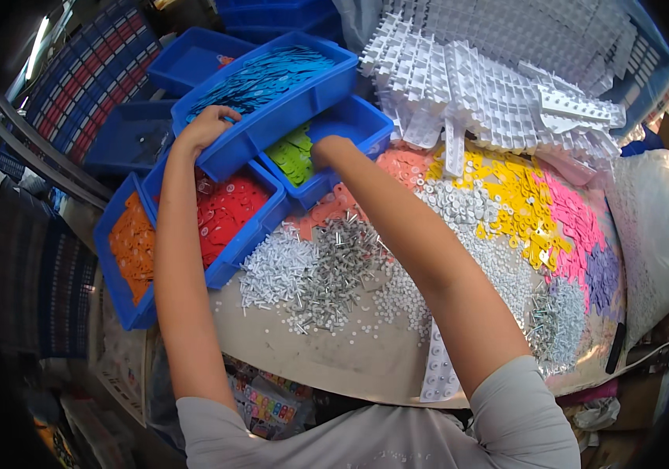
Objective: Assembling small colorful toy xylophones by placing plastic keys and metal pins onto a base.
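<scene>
My left hand (pixel 209 126) grips the left end of a blue plastic bin (pixel 294 102), its fingers curled over the rim. Thin blue plastic pieces (pixel 268 76) fill this bin, which sits tilted on top of other bins. My right hand (pixel 333 148) reaches into the lower blue bin (pixel 370 125) beneath it, beside flat lime-green pieces (pixel 294 156). The fingers of that hand are hidden behind the wrist and the upper bin.
Bins of red pieces (pixel 229 207) and orange pieces (pixel 131 246) stand at left. Piles of white pegs (pixel 276 266), metal pins (pixel 338 270), yellow pieces (pixel 518 195) and pink pieces (pixel 573 219) cover the table. White gridded strips (pixel 483 86) are stacked behind; a plastic sack (pixel 651 234) stands right.
</scene>
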Demonstrator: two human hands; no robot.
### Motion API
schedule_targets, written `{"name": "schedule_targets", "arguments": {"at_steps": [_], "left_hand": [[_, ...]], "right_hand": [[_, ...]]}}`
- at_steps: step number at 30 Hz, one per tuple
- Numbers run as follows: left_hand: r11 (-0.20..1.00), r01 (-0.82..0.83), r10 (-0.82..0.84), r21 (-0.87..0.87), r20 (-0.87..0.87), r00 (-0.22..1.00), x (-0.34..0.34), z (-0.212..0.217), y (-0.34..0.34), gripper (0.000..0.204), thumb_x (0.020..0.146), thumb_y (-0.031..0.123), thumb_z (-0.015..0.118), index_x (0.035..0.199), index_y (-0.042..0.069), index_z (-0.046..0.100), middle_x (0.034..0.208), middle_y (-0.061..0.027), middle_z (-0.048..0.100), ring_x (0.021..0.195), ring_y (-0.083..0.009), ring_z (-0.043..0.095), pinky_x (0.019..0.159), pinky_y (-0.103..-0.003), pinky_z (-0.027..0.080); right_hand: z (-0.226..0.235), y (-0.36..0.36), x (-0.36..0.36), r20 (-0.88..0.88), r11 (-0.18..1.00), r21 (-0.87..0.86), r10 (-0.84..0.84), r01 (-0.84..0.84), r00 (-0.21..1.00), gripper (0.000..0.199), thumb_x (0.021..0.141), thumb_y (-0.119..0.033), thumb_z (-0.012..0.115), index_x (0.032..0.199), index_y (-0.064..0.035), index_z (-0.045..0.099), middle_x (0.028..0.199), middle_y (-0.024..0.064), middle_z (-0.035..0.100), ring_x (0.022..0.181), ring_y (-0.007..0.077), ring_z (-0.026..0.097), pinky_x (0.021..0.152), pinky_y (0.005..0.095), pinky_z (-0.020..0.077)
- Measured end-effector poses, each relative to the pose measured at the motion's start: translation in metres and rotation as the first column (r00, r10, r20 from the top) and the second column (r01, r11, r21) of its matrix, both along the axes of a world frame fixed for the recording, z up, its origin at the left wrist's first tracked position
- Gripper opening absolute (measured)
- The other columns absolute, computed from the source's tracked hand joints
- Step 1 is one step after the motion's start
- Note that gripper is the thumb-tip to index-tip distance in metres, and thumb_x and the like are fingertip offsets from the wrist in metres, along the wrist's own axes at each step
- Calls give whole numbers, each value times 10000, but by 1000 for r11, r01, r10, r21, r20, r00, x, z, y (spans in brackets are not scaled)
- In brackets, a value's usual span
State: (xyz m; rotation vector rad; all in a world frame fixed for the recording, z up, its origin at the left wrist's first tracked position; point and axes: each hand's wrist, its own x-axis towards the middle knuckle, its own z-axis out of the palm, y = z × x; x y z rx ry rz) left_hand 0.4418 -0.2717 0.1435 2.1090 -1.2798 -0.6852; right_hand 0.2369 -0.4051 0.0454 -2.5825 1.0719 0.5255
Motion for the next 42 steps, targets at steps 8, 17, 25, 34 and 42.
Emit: {"name": "schedule_targets", "arguments": {"at_steps": [8, 17, 25, 34, 42], "left_hand": [[962, -198, 193, -189, -43, 980, 8, 5, 7, 257, 837, 69, 657, 1075, 15, 738, 867, -74, 706, 792, -150, 634, 714, -277, 499], [735, -290, 245, -613, -159, 956, 12, -8, 8, 144, 893, 85, 686, 1001, 20, 756, 819, -16, 683, 720, -82, 603, 611, -245, 430], [669, -125, 250, -733, 63, 966, 30, -22, 7, 115, 894, 103, 697, 929, 1, 736, 681, 31, 577, 592, -61, 484, 551, -249, 376], [762, -310, 248, -568, -187, 951, 8, -11, 11, 175, 942, 183, 669, 905, 15, 703, 670, -21, 637, 591, -96, 601, 514, -256, 441], [723, -329, 273, -607, -187, 944, 16, -9, 15, 187, 946, 183, 665, 902, 6, 706, 775, -65, 715, 660, -134, 676, 548, -246, 480]], "right_hand": [[-4, -1, 8, 34, 984, 74, 160, -163, 986, 530, 770, -361, 789, 1262, -181, 703, 1349, 107, 642, 1251, 280, 608, 997, 459, 483], [7, -8, -8, 111, 964, 153, 201, -216, 973, 696, 719, -470, 819, 1293, -107, 663, 1358, 130, 627, 1211, 323, 624, 972, 464, 518], [15, 30, 6, 16, 1000, 19, -1, 1, 1000, 425, 880, -354, 662, 1284, -226, 688, 1363, 51, 641, 1255, 248, 609, 1022, 430, 434], [-4, 2, 3, 70, 963, 142, 221, -229, 973, 439, 791, -337, 722, 1117, -44, 743, 1102, 163, 727, 962, 327, 703, 802, 451, 549], [28, 4, -40, 686, 827, 440, -58, -350, 725, 190, 818, -179, 748, 757, -50, 623, 837, 78, 715, 760, 134, 664, 643, 285, 504]]}}
